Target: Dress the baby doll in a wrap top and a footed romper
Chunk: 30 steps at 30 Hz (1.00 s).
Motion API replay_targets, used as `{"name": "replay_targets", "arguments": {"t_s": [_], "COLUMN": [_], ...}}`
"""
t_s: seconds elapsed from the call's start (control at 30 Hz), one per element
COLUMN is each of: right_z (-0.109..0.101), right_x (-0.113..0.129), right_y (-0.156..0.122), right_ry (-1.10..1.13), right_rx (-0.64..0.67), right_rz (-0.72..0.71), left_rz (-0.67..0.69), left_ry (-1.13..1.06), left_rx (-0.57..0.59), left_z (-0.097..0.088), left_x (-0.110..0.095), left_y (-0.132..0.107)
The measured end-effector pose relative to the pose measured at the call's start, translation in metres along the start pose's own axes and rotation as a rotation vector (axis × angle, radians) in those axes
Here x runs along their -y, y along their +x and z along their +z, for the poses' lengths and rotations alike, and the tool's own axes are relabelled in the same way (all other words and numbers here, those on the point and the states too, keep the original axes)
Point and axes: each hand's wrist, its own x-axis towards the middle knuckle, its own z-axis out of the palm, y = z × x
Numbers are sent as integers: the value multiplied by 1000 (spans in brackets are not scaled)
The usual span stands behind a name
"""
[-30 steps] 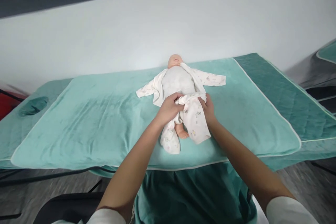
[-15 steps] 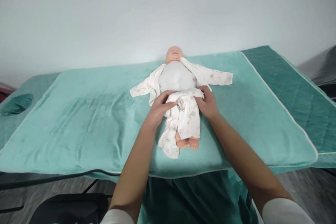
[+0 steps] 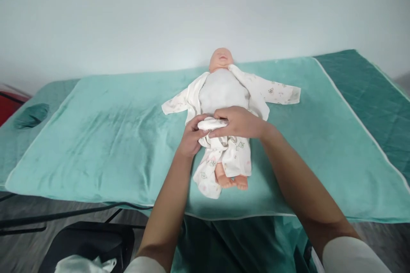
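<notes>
A baby doll [image 3: 221, 60] lies on its back with its head toward the wall. Its white printed jacket [image 3: 282, 93] hangs open around a pale cloth torso, sleeves spread to both sides. White printed pants [image 3: 239, 155] cover the legs, and both bare feet show below one leg opening; the other pant leg lies loose beside them. My left hand [image 3: 192, 136] is closed on the bunched waistband at the doll's hip. Reaching across the belly, my right hand [image 3: 238, 123] pinches the same waistband close to my left fingers.
The doll rests on a light green velvet cover [image 3: 128, 136] over a padded bed with a face hole [image 3: 32, 116] at the left end. A white wall stands behind it. Below the near edge are a black chair [image 3: 89, 243] and a dark cable.
My right hand has moved left from the far side of the waistband to beside my left hand. The view has shifted slightly.
</notes>
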Motion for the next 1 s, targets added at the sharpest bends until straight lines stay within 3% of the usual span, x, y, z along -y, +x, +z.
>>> {"name": "replay_targets", "arguments": {"t_s": [0.13,0.27,0.4,0.53,0.8,1.0], "right_z": [10,7,6,13,17,12], "right_x": [-8,-7,-1,2,-2,-13], "right_y": [-6,-12,-11,-9,-8,-13], "right_ry": [23,104,107,13,33,259], "right_rx": [-7,-5,104,37,-27,-61], "right_rz": [24,36,98,114,104,20], "left_rz": [61,135,162,162,185,182], "left_ry": [0,8,-2,-23,10,3], "left_rx": [80,165,149,118,79,157], "left_z": [0,3,4,1,-2,2], "left_x": [1,0,1,5,8,4], "left_y": [1,2,2,3,2,0]}}
